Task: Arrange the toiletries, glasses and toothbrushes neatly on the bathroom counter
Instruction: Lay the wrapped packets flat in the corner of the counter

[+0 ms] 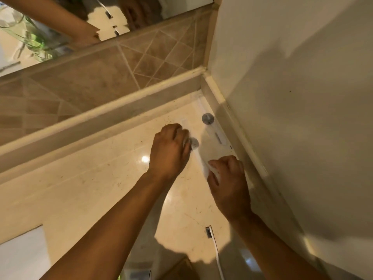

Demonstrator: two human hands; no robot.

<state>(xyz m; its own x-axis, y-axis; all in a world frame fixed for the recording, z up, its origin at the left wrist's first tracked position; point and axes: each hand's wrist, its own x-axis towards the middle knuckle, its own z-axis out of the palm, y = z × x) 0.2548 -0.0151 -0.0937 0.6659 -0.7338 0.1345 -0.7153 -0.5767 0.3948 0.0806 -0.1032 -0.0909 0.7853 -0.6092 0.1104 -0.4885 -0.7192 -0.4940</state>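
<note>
Two white toiletry tubes with grey caps lie in the far right corner of the cream counter. The farther tube rests along the right wall's ledge, untouched. The nearer tube lies beside it. My left hand is closed around its grey cap end, and my right hand is closed on its tail end; most of this tube is hidden by my fingers. A white toothbrush with dark bristles lies on the counter closer to me, under my right forearm.
A tiled backsplash with a raised ledge runs along the back, below a mirror that reflects a green glass vase. A plain wall closes the right side. A white surface shows at the lower left.
</note>
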